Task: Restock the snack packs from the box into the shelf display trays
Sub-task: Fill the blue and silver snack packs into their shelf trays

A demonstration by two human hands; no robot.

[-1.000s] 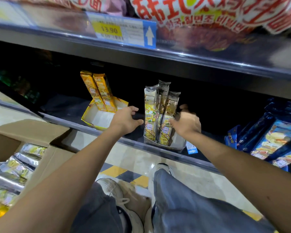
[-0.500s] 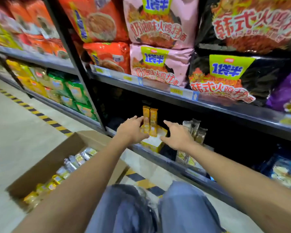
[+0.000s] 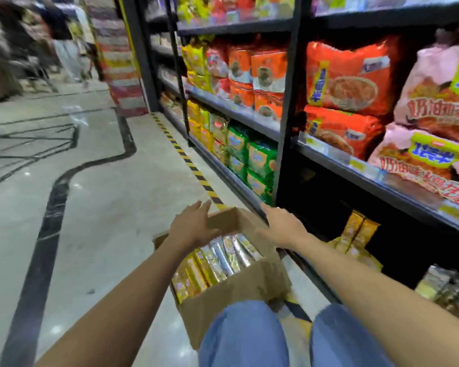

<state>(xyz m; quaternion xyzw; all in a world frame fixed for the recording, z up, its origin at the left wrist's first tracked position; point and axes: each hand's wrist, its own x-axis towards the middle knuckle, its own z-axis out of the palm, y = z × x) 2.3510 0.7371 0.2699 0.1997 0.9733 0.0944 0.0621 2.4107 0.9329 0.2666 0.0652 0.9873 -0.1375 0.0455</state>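
- Snack packs (image 3: 217, 263): yellow and silver wrappers, standing in close rows inside an open cardboard box (image 3: 231, 292). The box sits on the floor (image 3: 104, 207), just beside the foot of the shelving and directly in front of the person's knees (image 3: 244, 335).
- Left hand (image 3: 192, 227): fingers spread wide and straight, palm down, at the far left corner of the box, overlapping its raised flap. Holds nothing. Contact with the cardboard cannot be confirmed.
- Right hand (image 3: 282, 227): fingers extended and relaxed, above the far right edge of the box, on the shelf side. Holds nothing. Contact with the box cannot be confirmed.
- Yellow display tray (image 3: 366, 259): on the bottom shelf, right of the box. Two yellow packs (image 3: 359, 230) stand upright in it, side by side. Detail is blurred.
- Second tray (image 3: 440, 287): further right on the same shelf, holding silver-topped packs. Too blurred to count.
- Upper shelves: orange bags (image 3: 347, 75) and pink bags (image 3: 435, 102) above the trays; green packs (image 3: 252, 157) in the next bay to the left.
- Yellow-and-black tape (image 3: 186, 157) runs along the floor at the shelf base, ending at the box.
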